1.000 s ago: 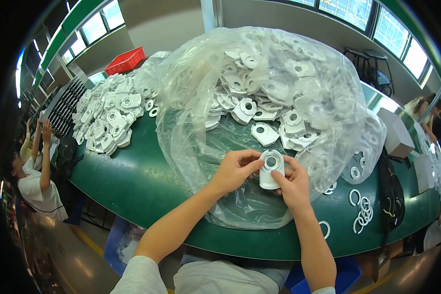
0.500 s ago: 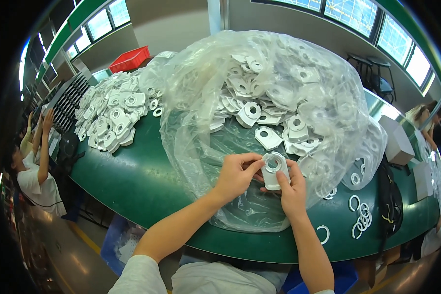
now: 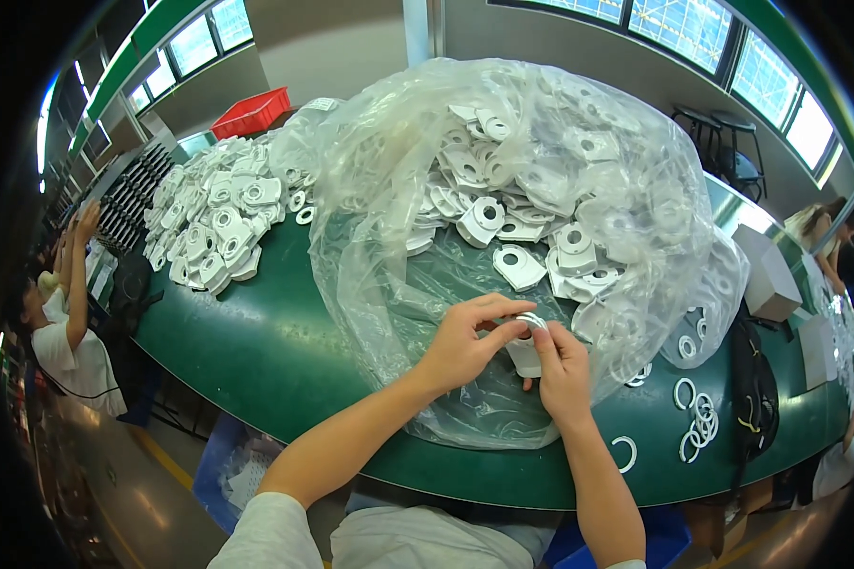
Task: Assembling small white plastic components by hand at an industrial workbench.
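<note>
Between my two hands, over the front of a large clear plastic bag (image 3: 370, 284), is a white plastic part (image 3: 524, 357) with a round ring at its upper end. My left hand (image 3: 467, 343) pinches the ring end from the left, thumb and forefinger on its rim. On the other side my right hand (image 3: 564, 368) grips the part, its thumb up by the ring. My fingers cover much of it. Just beyond, inside the open bag, lie many similar white parts (image 3: 519, 267), each a flat plate with a round hole.
Another heap of white parts (image 3: 220, 228) covers the table's left side, a red bin (image 3: 251, 113) behind it. Loose white rings (image 3: 700, 425) and a black bag (image 3: 755, 394) lie at right on the green table (image 3: 275, 365). Other people (image 3: 71, 346) work at both sides.
The white part has tilted, its ring end turned up and away from view. My left fingers have shifted onto the top of the ring, and my right thumb has moved up to it.
</note>
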Available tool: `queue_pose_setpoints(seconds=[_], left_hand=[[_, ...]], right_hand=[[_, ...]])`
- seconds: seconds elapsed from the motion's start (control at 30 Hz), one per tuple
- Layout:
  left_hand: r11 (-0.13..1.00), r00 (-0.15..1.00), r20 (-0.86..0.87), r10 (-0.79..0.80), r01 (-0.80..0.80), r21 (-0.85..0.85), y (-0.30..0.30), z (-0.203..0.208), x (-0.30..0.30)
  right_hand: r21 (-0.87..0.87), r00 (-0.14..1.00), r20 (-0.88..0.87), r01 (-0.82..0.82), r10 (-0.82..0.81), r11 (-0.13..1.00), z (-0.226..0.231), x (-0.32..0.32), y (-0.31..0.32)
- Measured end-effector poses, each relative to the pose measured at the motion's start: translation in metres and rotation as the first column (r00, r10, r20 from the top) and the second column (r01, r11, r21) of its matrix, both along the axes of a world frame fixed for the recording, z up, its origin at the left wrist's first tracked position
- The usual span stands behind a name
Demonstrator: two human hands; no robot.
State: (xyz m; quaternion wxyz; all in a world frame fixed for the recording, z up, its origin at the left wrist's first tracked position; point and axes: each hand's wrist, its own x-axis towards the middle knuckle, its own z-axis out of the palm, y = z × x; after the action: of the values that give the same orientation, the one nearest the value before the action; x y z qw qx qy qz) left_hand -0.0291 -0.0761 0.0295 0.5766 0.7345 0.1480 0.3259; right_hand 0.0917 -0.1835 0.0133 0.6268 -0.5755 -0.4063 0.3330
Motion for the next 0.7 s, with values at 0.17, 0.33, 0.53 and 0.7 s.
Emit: queue_pose_setpoints(seconds=[0.17, 0.33, 0.53, 0.7], left_hand=[[0.977, 0.996, 0.067, -0.061, 0.073, -0.202, 0.004, -0.005, 0.000], [0.990, 0.998, -0.010, -0.068, 0.066, -0.128, 0.006, -0.001, -0.005], [0.996, 0.995, -0.047, 0.087, -0.086, 0.028, -0.007, 0.003, -0.003], [0.990, 0.990, -0.069, 0.122, -0.117, 0.081, -0.011, 0.003, 0.006]], right_hand=[[-0.001, 0.999, 0.028, -0.018, 0.018, 1.000, -0.002, 0.000, 0.000], [-0.136, 0.998, 0.049, -0.033, 0.041, 0.990, -0.001, 0.002, -0.005], [0.024, 0.972, 0.231, 0.044, -0.048, 0.999, -0.006, 0.001, -0.003], [0.037, 0.974, 0.119, 0.190, -0.193, 0.981, -0.007, -0.002, 0.002]])
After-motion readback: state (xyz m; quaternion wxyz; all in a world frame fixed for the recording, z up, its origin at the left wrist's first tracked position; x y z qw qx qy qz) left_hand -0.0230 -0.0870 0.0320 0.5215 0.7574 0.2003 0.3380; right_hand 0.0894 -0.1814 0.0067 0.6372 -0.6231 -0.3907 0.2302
